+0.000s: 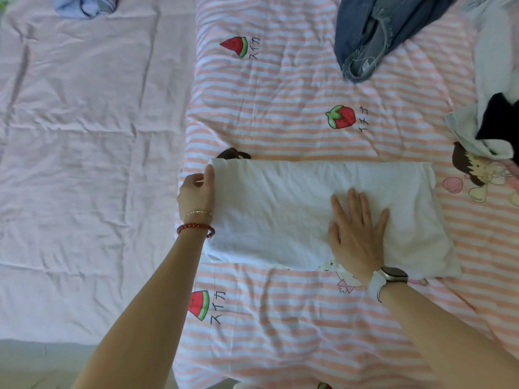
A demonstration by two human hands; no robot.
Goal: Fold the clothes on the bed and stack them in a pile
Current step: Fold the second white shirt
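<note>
1. White cotton garment, folded into a long soft rectangle (309, 209), lying flat on pink-and-white striped quilt with fruit prints (280, 122), near middle of scene; long axis running left to right.
2. Left hand (196, 192) at garment's left short end, fingers curled, thumb and fingertips seemingly pinching far-left corner; red bead bracelet (195, 228) and thin gold chain on that wrist.
3. Right hand (358, 234) pressed flat on garment, right of its centre, fingers straight and spread, grasping nothing; white-strapped smartwatch (389, 277) on that wrist.
4. Key relation: fabric stretched sideways between both hands, left end already held, right end lying free past right hand. Judged next move: left end carried rightward over flat palm acting as crease line, halving length. Left hand nearer to end that must travel.
5. Risk, as judgement: soft layers slipping apart during carry unless corner pinch takes all layers.
6. Farther out: crumpled blue denim jeans (376, 37) at far right, unfolded; heap of white and black clothing (488, 122) at right edge; bunched pale blue garment (84, 5) at far left on plain pale pink sheet (78, 164). No finished pile in view.
</note>
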